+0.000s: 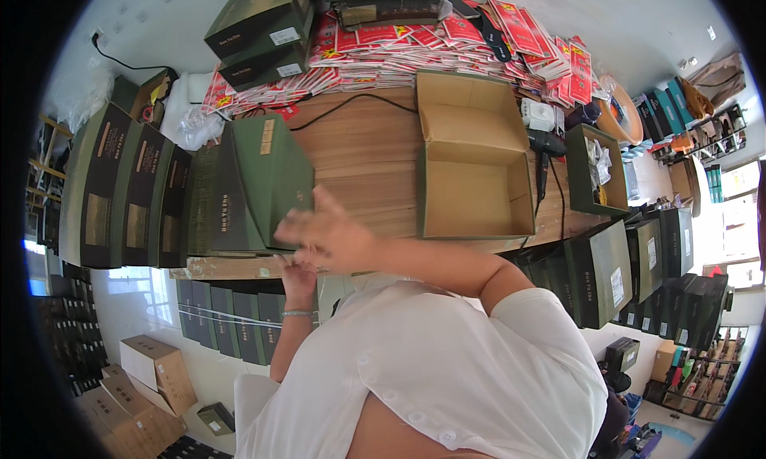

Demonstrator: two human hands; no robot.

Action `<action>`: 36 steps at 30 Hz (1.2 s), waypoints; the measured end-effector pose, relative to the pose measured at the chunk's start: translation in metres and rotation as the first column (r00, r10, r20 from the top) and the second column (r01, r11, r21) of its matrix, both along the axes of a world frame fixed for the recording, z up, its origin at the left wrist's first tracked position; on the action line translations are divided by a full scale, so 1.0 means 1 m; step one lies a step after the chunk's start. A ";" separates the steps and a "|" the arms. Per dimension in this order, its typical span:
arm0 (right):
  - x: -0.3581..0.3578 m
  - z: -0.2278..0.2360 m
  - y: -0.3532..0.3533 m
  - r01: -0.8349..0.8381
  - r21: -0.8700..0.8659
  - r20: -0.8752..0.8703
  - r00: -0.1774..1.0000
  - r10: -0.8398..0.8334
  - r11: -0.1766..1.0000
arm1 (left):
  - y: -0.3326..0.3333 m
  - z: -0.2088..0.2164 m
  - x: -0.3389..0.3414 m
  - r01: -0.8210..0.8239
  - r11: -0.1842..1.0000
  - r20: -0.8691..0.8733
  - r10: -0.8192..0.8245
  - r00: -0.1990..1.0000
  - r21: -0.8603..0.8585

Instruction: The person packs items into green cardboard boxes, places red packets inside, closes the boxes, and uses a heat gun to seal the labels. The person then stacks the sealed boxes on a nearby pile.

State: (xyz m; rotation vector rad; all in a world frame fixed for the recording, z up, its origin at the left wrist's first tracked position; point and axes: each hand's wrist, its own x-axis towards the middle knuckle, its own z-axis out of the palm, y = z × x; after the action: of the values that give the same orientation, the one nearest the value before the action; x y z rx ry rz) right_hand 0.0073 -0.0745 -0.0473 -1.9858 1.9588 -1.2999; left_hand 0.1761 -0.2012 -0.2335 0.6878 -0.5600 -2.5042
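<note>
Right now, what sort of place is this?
Probably a packing workroom: an open green cardboard box on the wooden table, a row of green boxes, and a heap of red packets.

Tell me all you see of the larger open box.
The larger open box is rectangular, green outside and tan inside, apparently cardboard. Its lid is swung back toward the far side. It rests on the wood-look tabletop, with a dark handheld blower to its right. Neither the left hand nor the right hand touches it.
</note>
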 end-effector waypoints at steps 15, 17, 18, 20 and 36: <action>-0.433 -0.220 0.346 0.547 0.742 0.386 0.124 -0.914 0.387 | 0.226 0.007 -0.153 0.723 0.587 0.790 -0.217 0.573 -0.364; -0.427 -0.215 0.336 0.402 0.736 0.585 0.029 -0.811 0.545 | 0.220 -0.052 -0.144 0.637 0.620 0.742 -0.129 0.658 -0.458; -0.418 -0.210 0.330 0.389 0.719 0.619 0.018 -0.785 0.576 | 0.216 -0.074 -0.136 0.589 0.634 0.713 -0.083 0.696 -0.502; -0.408 -0.208 0.343 0.347 0.633 0.738 0.001 -0.675 0.692 | 0.218 -0.072 -0.132 0.528 0.711 0.692 -0.082 0.718 -0.464; -0.249 -0.166 0.410 0.495 0.661 0.694 -0.117 -0.711 0.563 | 0.164 -0.020 -0.129 0.444 0.851 0.679 -0.151 0.719 -0.281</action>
State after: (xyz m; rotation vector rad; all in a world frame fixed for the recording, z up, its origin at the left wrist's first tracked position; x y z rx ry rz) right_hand -0.2419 0.3354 -0.2135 0.3229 1.9852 -1.6649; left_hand 0.0469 -0.0377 -0.2534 1.3653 -1.5392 -2.2366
